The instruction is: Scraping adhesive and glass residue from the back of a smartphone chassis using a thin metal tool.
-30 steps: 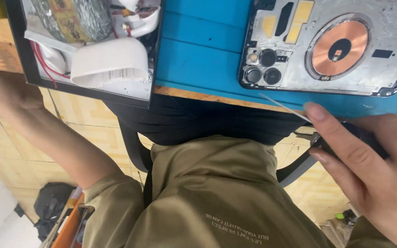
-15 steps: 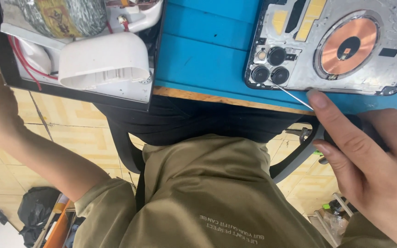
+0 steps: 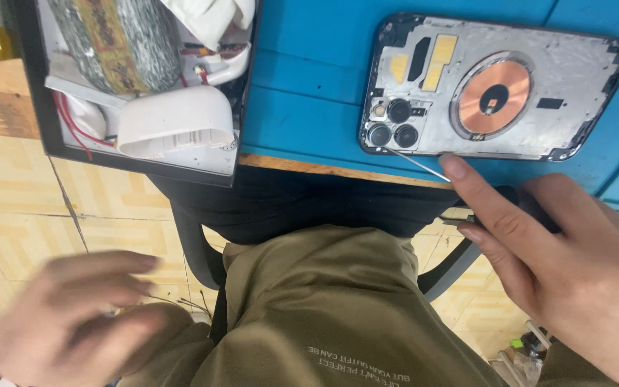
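An opened phone back housing lies on the blue mat, showing a copper coil and three camera rings. My right hand holds a thin black-handled tool; its fine metal tip touches the housing's lower edge near the cameras. My left hand hangs blurred below the table over the tiled floor, fingers apart, holding nothing.
A black tray at the left table edge holds a white plastic part, red wires and a foil-wrapped roll. The wooden table edge runs below the mat. My olive shirt and a chair frame fill the lower middle.
My left hand has swung from the upper left edge down into the lower left, blurred. The view shifted so the phone housing sits more to the left. The right hand keeps the tool.
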